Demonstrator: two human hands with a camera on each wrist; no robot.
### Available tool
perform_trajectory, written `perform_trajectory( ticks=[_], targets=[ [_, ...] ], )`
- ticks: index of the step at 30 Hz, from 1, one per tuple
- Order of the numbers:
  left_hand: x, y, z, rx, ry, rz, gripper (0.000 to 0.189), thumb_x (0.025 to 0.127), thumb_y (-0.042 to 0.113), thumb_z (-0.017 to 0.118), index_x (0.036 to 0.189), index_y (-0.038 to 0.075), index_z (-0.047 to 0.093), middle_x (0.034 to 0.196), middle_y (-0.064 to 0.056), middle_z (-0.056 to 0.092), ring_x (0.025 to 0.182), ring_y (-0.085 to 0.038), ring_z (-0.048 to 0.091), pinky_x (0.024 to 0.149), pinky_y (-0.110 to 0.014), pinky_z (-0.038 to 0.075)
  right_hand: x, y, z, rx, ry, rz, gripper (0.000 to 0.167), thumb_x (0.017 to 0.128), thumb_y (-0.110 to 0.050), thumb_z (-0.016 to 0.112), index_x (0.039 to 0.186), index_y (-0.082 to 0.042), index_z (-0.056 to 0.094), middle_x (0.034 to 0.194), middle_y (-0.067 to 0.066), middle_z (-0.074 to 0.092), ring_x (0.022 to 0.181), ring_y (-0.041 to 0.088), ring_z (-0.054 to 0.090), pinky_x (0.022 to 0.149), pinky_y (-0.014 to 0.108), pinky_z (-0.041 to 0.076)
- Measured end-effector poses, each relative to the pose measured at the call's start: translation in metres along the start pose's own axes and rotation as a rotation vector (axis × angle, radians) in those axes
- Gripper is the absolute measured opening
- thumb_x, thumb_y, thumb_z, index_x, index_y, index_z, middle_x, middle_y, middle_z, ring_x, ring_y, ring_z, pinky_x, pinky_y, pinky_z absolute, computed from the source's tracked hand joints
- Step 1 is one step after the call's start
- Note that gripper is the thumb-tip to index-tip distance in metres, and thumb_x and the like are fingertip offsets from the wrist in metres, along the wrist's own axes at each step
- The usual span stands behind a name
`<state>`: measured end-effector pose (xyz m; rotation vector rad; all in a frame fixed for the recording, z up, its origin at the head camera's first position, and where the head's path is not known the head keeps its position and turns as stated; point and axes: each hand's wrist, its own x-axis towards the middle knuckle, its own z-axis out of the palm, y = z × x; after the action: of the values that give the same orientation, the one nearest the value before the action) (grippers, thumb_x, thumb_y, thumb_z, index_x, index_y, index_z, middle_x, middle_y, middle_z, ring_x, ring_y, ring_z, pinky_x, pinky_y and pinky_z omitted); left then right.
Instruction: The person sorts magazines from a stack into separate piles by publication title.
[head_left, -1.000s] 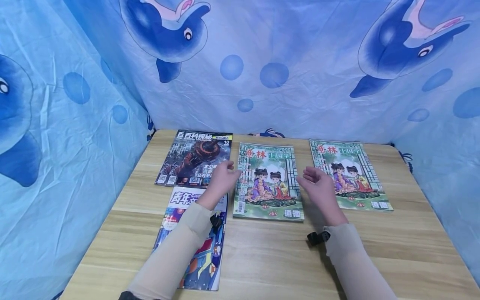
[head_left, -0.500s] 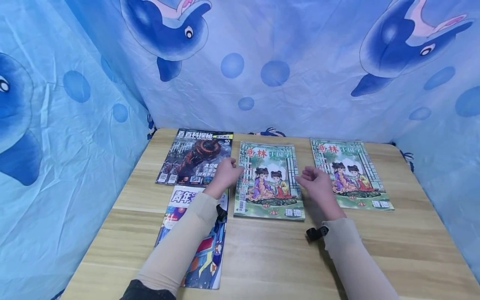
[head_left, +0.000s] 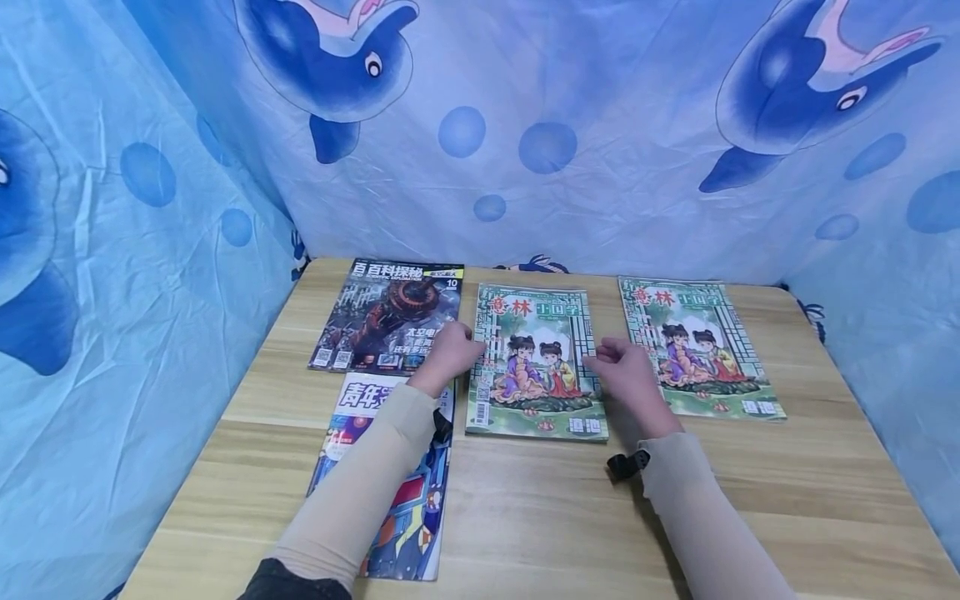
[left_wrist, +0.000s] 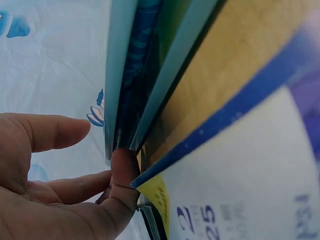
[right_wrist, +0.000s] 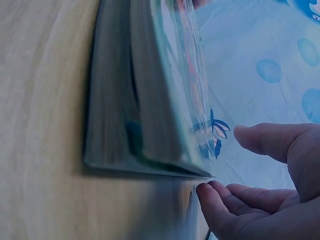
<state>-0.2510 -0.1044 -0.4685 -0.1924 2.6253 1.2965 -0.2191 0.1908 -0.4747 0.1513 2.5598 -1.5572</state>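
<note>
A pile of green magazines (head_left: 536, 358) lies in the middle of the table, its top cover showing two cartoon figures. My left hand (head_left: 452, 354) is at its left edge. In the left wrist view, two spines lie one over the other, and a fingertip (left_wrist: 124, 162) touches them while the thumb (left_wrist: 65, 132) stays apart. My right hand (head_left: 628, 371) is at the right edge, fingertips (right_wrist: 207, 192) close by the page edges and thumb raised away. Page blocks (right_wrist: 150, 80) appear slightly parted there.
A matching green magazine (head_left: 701, 350) lies to the right. On the left, a dark magazine (head_left: 382, 321) lies at the back and a purple-blue magazine (head_left: 408, 533) in front, partly under the left sleeve (head_left: 367, 492). A blue dolphin cloth (head_left: 525, 225) encloses the wooden table (head_left: 540, 517).
My right hand has moved left to the middle pile's right edge. My left hand has shifted slightly right against its left edge. The magazines stay in place.
</note>
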Motion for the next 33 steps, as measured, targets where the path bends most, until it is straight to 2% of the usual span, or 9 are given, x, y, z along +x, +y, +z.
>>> perform_trajectory(
  ticks=[5, 11, 19, 22, 27, 33],
  targets=[
    [-0.002, 0.002, -0.001, -0.019, -0.018, -0.01, 0.031, 0.097, 0.022, 0.067, 0.113, -0.004, 0.067, 0.1, -0.014, 0.063, 0.091, -0.028, 0.062, 0.076, -0.044, 0.056, 0.001, -0.001, 0.003, -0.021, 0.008, 0.007, 0.068, 0.096, -0.023, 0.073, 0.149, 0.007, 0.042, 0.138, 0.024, 0.054, 0.127, 0.036, 0.052, 0.104, 0.045, 0.046],
    [-0.001, 0.001, 0.0, -0.019, -0.023, -0.004, 0.036, 0.098, 0.023, 0.067, 0.12, -0.004, 0.065, 0.104, -0.014, 0.064, 0.095, -0.029, 0.063, 0.08, -0.046, 0.056, 0.002, -0.002, 0.007, -0.024, 0.017, 0.013, 0.067, 0.096, -0.024, 0.073, 0.149, 0.005, 0.044, 0.138, 0.023, 0.055, 0.127, 0.035, 0.053, 0.104, 0.044, 0.046],
    [-0.003, -0.005, 0.0, -0.067, -0.052, 0.038, 0.06, 0.092, 0.017, 0.072, 0.142, -0.005, 0.05, 0.128, -0.02, 0.059, 0.11, -0.033, 0.06, 0.09, -0.048, 0.054, 0.003, 0.001, 0.006, -0.005, 0.015, 0.017, 0.069, 0.095, -0.024, 0.074, 0.149, 0.005, 0.044, 0.138, 0.023, 0.055, 0.127, 0.034, 0.053, 0.104, 0.043, 0.046],
    [-0.004, -0.007, -0.001, -0.124, -0.071, 0.042, 0.068, 0.089, 0.014, 0.074, 0.147, -0.002, 0.043, 0.135, -0.021, 0.055, 0.117, -0.034, 0.057, 0.092, -0.048, 0.053, 0.003, 0.002, 0.005, -0.002, 0.013, 0.013, 0.07, 0.095, -0.024, 0.074, 0.15, 0.005, 0.043, 0.138, 0.023, 0.055, 0.127, 0.034, 0.053, 0.104, 0.044, 0.046],
    [-0.007, -0.007, -0.002, -0.243, -0.112, 0.047, 0.072, 0.091, 0.014, 0.077, 0.151, 0.005, 0.039, 0.14, -0.02, 0.051, 0.12, -0.035, 0.056, 0.088, -0.046, 0.054, 0.002, 0.001, 0.005, 0.014, 0.015, 0.022, 0.07, 0.095, -0.025, 0.074, 0.151, 0.003, 0.043, 0.138, 0.022, 0.055, 0.127, 0.034, 0.052, 0.104, 0.044, 0.046],
    [-0.011, -0.006, -0.003, -0.374, -0.24, 0.023, 0.079, 0.097, 0.007, 0.069, 0.16, 0.013, 0.022, 0.157, -0.019, 0.035, 0.11, -0.035, 0.063, 0.079, -0.043, 0.058, 0.0, 0.0, 0.004, 0.034, 0.021, 0.034, 0.07, 0.095, -0.024, 0.074, 0.151, 0.003, 0.043, 0.138, 0.021, 0.054, 0.127, 0.034, 0.051, 0.104, 0.043, 0.046]
  ],
)
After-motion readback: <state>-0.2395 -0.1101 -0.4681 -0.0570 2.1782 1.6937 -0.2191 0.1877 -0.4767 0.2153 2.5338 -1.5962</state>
